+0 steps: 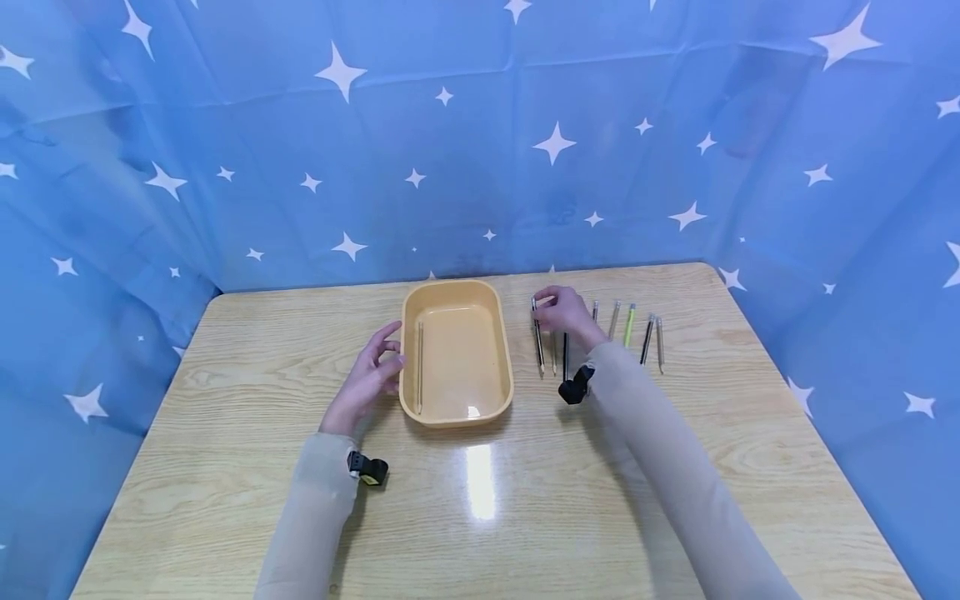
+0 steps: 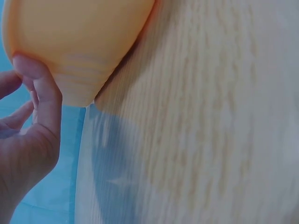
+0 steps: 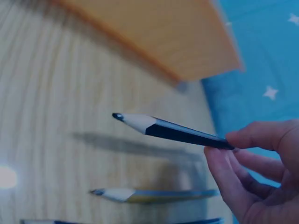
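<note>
A dark pencil (image 3: 182, 133) is pinched near its end between the thumb and fingers of my right hand (image 1: 562, 310). Its tip points toward the front of the table, and in the right wrist view it hangs above the wood, casting a shadow. A shallow yellow-orange tray (image 1: 465, 358) stands to the left. Inside it, along the left wall, lies a thin light-coloured pencil (image 1: 420, 367). My left hand (image 1: 371, 375) rests against the tray's left side, fingers spread and gently bent, with the thumb (image 2: 35, 67) at the wall.
Several more pencils lie in a row right of the tray, among them a lime green one (image 1: 629, 325), a black one (image 1: 647, 337) and a brownish one (image 1: 660, 343); my right forearm partly covers the row. The wooden table (image 1: 247, 417) ends at a blue starred curtain (image 1: 450, 167).
</note>
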Motion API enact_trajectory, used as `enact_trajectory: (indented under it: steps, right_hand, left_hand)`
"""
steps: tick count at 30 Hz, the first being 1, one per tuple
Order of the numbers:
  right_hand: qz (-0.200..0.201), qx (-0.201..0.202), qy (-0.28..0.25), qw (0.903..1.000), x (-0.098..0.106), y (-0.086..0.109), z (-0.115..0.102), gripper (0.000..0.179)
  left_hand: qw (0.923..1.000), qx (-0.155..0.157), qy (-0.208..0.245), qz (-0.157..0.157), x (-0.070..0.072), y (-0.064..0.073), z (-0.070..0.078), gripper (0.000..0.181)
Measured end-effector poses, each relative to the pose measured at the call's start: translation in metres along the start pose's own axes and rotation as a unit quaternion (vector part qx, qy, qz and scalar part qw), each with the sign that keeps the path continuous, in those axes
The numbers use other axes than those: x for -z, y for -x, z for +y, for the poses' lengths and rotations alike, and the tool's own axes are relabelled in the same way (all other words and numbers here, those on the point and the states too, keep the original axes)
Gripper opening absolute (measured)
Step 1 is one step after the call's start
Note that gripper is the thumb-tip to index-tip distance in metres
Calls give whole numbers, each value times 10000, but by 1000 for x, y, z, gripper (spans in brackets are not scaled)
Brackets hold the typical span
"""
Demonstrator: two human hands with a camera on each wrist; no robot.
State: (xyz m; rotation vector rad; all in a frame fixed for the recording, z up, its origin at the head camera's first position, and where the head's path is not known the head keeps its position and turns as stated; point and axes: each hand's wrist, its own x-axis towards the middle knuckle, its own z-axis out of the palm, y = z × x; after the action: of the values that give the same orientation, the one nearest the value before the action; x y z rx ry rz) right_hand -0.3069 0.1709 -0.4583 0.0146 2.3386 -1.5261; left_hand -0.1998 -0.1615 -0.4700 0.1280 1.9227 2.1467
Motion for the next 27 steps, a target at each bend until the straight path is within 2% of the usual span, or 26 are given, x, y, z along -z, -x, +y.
enact_trajectory:
  steps: [5, 10, 19, 23, 27]
  right_hand:
    - [157, -29, 561, 9983, -2, -4, 10, 36]
    - [250, 45, 1050, 9941, -2, -5, 11, 34]
    - [467, 119, 2062, 9773, -1, -8, 11, 37]
    - [515, 180, 2258, 9726, 0, -9, 11, 30]
    - [503, 208, 2129, 9755, 1, -8, 9, 22]
  left_hand:
    - [9999, 118, -96, 34, -5, 3, 5, 60]
    - [9999, 141, -68, 61, -5, 4, 6, 60]
    - [9999, 91, -85, 57, -5, 3, 6, 59]
    - [9999, 87, -54, 39, -5, 3, 6, 60]
    - [10000, 73, -18, 4, -3, 2, 5, 60]
